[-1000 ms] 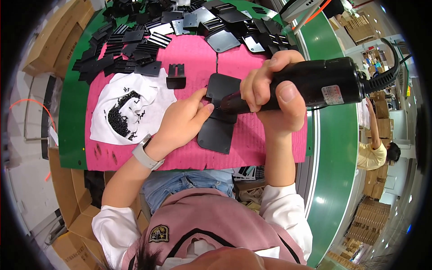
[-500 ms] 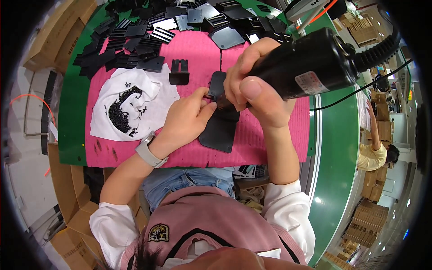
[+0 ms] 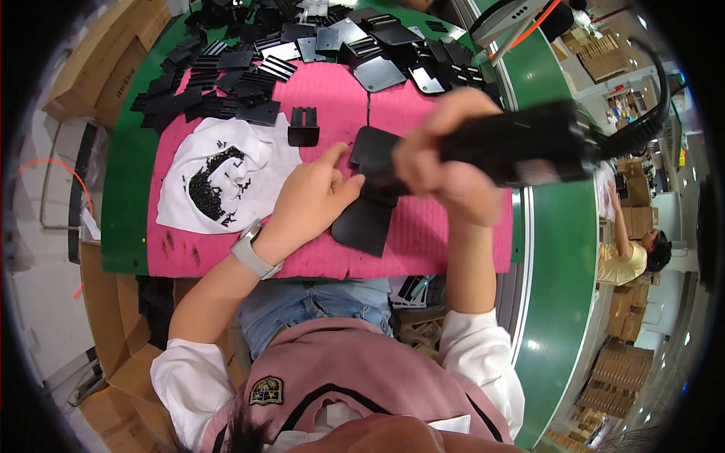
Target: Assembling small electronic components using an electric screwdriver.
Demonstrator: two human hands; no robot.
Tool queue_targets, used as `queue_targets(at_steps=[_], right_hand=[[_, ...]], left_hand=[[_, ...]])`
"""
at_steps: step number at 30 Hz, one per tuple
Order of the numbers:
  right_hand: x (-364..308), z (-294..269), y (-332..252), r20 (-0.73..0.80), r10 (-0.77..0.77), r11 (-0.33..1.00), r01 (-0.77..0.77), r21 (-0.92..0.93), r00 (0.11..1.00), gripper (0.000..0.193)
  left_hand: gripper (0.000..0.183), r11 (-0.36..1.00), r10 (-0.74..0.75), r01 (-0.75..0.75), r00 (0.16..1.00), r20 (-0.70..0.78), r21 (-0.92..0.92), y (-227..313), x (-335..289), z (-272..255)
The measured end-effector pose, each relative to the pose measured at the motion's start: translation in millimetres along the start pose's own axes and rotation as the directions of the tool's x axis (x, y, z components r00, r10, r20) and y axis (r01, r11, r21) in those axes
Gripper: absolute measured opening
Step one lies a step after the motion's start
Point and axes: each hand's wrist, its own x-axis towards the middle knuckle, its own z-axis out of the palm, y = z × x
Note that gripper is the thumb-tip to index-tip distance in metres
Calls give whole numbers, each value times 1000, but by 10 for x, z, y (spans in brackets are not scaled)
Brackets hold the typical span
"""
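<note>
My right hand (image 3: 449, 162), blurred by motion, is wrapped round a thick black electric screwdriver (image 3: 521, 143). The tool is tilted, its cable end up to the right and its dark tip low over a black bracket assembly (image 3: 364, 226). That assembly has flat plates with rounded corners and lies on a pink ribbed mat (image 3: 445, 249). On its left side is my left hand (image 3: 308, 198), forefinger stretched out and thumb apart, the thumb tip at the plate's edge. Left of that hand, small black screws (image 3: 202, 192) lie heaped on a white cloth (image 3: 175, 215). A small slotted black bracket (image 3: 303, 136) stands apart.
Many black brackets and plates (image 3: 242, 83) are piled along the far side of the green table (image 3: 124, 226). A metal rail (image 3: 521, 279) borders it on the right. Cardboard boxes (image 3: 94, 64) stand at the left. Another person (image 3: 627, 260) works far right.
My right hand and the screwdriver have shifted, with the tool's rear end now lower in view. My left forefinger has lifted off the plates and straightened. More of the upper plate shows.
</note>
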Motion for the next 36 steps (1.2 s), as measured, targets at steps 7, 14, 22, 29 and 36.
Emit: queue_targets(at_steps=[7, 14, 22, 29, 36], right_hand=[[-591, -673, -550, -615, 242, 381, -657, -651, 750, 62], [-631, -460, -390, -227, -87, -205, -240, -949, 970, 80], [-220, 196, -58, 332, 139, 548, 207, -810, 933, 34], [-167, 443, 70, 105, 171, 786, -71, -615, 980, 28], [-81, 552, -142, 175, 397, 898, -342, -277, 901, 20]], left_hand=[[84, 999, 42, -41, 997, 71, -19, 225, -341, -75], [42, 951, 134, -216, 933, -334, -220, 413, -511, -68], [53, 758, 653, -582, 671, -353, 295, 361, -582, -408], [58, 678, 46, -224, 964, -264, -700, 183, -638, -257], [47, 826, -39, -283, 833, -551, -487, 99, -1130, -792]])
